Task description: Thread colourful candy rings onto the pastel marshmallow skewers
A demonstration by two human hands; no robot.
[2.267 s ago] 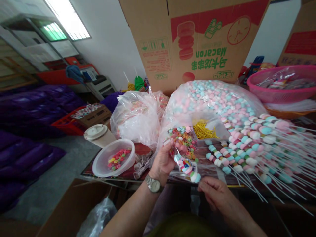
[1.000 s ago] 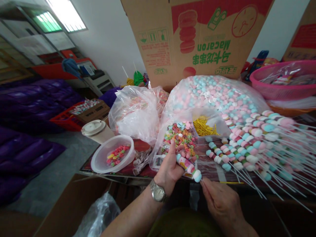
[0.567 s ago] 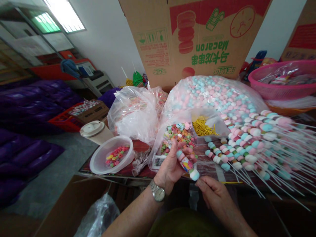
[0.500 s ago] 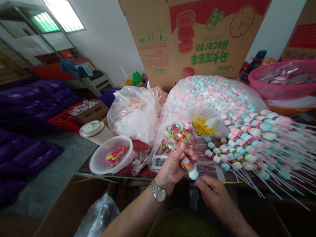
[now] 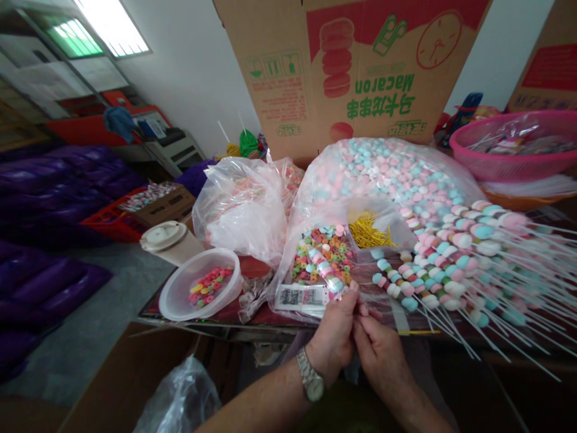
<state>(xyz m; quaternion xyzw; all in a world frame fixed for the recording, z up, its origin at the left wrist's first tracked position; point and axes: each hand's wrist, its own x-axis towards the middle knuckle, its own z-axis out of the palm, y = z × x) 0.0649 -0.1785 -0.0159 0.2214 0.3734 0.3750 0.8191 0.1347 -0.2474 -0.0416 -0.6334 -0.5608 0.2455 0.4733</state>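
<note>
My left hand (image 5: 338,331), with a metal watch at its wrist, is closed around the lower part of a candy skewer (image 5: 332,281) in a clear printed wrapper. Its pink, white and blue sweets point up and to the left, over an open bag of ring-shaped candies (image 5: 302,258). Pressed against the left, my right hand (image 5: 378,343) is closed at the bottom end of the same skewer; its fingertips and the stick are mostly hidden. Beyond the hands lie gold twist ties (image 5: 370,231) in a clear tray. To the right is a pile of unwrapped candy skewers (image 5: 451,258) on white sticks.
A big clear bag of pastel sweets (image 5: 396,171) stands behind, before a tall carton (image 5: 288,78). On the left are a plastic bowl (image 5: 166,297) with candy rings, a lidded cup (image 5: 174,246) and another bag (image 5: 243,210). A pink basket (image 5: 509,162) sits far right.
The wrapped skewer has swung round, from its sweets pointing down to the right to pointing up and left. My hands have come together at its lower end.
</note>
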